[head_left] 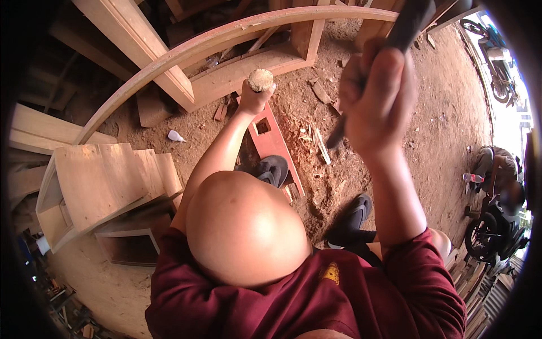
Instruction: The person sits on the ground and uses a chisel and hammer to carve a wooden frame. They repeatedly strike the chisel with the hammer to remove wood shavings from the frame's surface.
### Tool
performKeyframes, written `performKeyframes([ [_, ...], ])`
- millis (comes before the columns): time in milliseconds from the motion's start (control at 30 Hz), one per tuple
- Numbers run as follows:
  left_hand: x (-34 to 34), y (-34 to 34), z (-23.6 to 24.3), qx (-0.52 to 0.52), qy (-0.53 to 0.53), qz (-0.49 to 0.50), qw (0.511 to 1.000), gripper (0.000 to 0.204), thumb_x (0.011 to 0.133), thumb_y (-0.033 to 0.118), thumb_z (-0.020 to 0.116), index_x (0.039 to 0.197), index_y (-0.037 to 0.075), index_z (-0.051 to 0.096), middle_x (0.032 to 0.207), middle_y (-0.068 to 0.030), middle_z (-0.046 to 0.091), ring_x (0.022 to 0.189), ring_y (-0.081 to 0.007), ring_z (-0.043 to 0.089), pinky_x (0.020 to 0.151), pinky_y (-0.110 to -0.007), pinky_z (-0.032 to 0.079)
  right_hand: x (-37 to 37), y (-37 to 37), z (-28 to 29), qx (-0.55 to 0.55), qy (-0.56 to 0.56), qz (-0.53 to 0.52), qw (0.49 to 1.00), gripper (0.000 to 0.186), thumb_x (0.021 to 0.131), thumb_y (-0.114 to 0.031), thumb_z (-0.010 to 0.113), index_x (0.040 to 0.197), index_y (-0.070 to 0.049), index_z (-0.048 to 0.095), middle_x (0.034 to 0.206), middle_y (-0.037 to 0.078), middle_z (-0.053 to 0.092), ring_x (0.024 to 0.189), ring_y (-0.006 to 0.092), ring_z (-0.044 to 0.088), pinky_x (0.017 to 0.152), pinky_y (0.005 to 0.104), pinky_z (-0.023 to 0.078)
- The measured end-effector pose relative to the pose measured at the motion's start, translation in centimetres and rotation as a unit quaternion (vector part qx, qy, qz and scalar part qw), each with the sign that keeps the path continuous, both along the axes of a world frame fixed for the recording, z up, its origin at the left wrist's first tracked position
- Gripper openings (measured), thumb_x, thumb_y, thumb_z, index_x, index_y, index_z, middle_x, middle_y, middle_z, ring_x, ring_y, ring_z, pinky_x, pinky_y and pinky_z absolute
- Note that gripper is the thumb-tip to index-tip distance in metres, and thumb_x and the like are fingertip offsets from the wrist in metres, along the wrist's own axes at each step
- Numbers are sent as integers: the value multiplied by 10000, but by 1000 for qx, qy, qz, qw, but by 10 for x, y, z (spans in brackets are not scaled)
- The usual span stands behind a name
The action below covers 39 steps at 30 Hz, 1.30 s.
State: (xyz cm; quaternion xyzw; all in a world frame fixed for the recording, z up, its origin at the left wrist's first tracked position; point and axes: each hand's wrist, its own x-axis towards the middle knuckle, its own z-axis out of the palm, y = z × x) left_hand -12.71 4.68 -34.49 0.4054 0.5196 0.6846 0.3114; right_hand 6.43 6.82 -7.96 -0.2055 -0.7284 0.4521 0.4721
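My left hand point(255, 97) grips a chisel with a round, worn wooden handle top point(261, 79), held upright over a reddish wooden plank point(276, 148) that has a square mortise hole point(262, 126) cut in it. My right hand point(377, 99) is raised high and closed around the dark handle of a hammer point(407, 25); its head is out of view and the hand is blurred. My left foot in a dark sandal point(272, 169) rests on the plank. My right foot point(355, 213) stands on the dirt beside it.
A curved wooden arch frame point(226, 39) lies across the dirt floor ahead. Stacked boards and a wooden box piece point(99, 183) sit at the left. Wood chips point(316, 141) litter the ground. Motorbikes point(494, 226) and a crouching person point(497, 164) are at the right.
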Motion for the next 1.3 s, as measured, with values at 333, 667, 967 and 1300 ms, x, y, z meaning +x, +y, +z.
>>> performKeyframes([
  [333, -8, 3, -11, -11, -34, -36, 999, 207, 802, 179, 707, 924, 55, 595, 770, 19, 601, 669, -81, 574, 608, -272, 486, 4, 4, -27, -74, -353, 13, 933, 448, 1005, -419, 446, 914, 3, 564, 676, 184, 606, 630, 341, 615, 607, 447, 483],
  [667, -3, 9, -15, -9, 8, -10, 1000, 238, 769, 168, 738, 933, 42, 619, 799, -8, 627, 773, -108, 588, 691, -288, 492, 22, -6, -141, 26, -510, 57, 858, 330, 992, -345, 491, 925, -22, 501, 640, 194, 588, 546, 375, 586, 526, 499, 456],
  [967, 3, -3, -1, 10, 65, 6, 998, 139, 813, 166, 652, 787, 58, 567, 688, 7, 548, 646, -132, 537, 607, -316, 435, 85, -10, -138, -469, -294, 34, 832, 294, 1049, -304, 372, 886, -84, 477, 639, -40, 414, 498, 75, 383, 450, 229, 352],
  [1300, 11, -9, -9, 40, 74, 31, 996, 152, 794, 173, 670, 820, 45, 592, 728, -27, 595, 694, -164, 568, 653, -344, 453, 75, -9, -33, -415, -34, 139, 899, 479, 1000, -552, 334, 907, -93, 430, 534, -40, 326, 385, 62, 314, 344, 236, 323],
])
